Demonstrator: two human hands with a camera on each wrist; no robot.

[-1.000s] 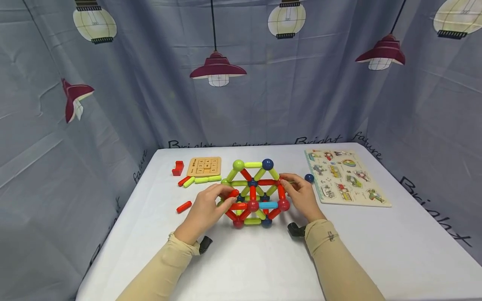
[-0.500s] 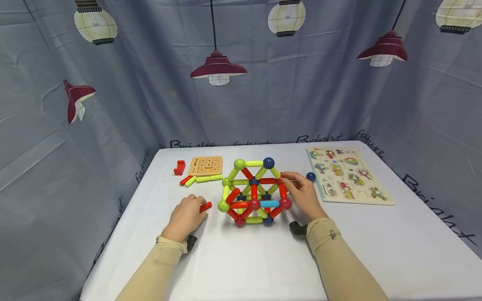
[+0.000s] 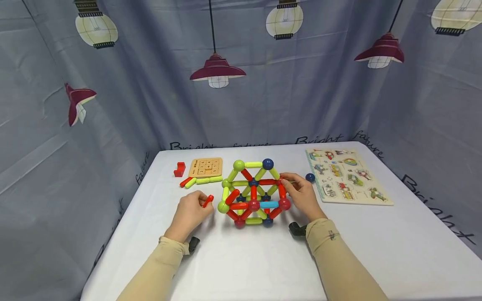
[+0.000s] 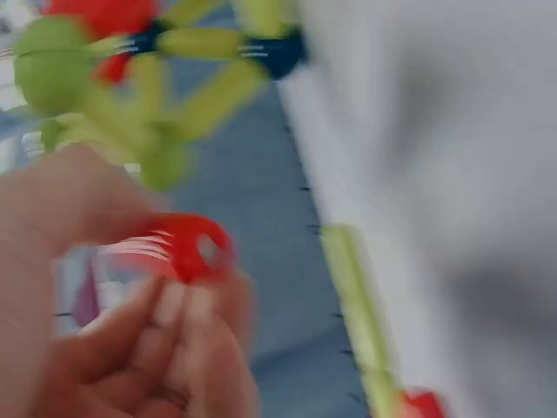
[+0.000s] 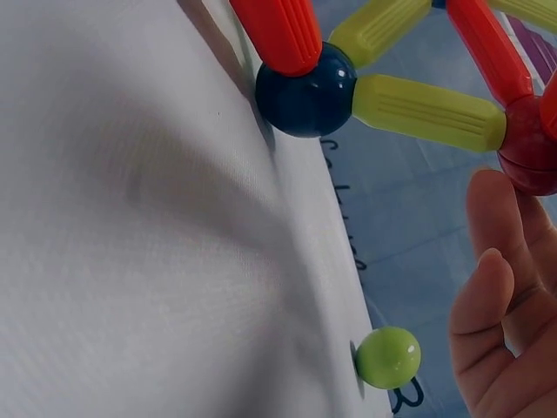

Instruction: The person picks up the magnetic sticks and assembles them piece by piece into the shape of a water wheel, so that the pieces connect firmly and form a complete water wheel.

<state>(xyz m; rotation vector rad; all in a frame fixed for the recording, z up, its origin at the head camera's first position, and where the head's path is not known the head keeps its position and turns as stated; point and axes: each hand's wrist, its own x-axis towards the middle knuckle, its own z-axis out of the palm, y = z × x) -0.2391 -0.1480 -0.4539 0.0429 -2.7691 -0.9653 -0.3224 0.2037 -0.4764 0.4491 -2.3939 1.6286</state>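
Observation:
A frame of magnetic rods and balls in red, green, blue and light blue stands mid-table. My left hand is to its left, pinching a red magnetic rod between thumb and fingers, apart from the frame. In the blurred left wrist view the same red rod shows end-on. My right hand holds the frame's right side at a red ball. In the right wrist view fingertips touch that red ball, but the thumb's contact is not clear. One red rod slants up from the green corner ball.
Loose green rods and a red rod lie at the back left, before a wooden number board and a red block. At right are a blue ball and a picture puzzle board. A green ball lies near my right hand.
My left hand has let go of a red rod at the frame's left side, moved left and picked up the loose red rod from the table. My right hand has stayed at the frame.

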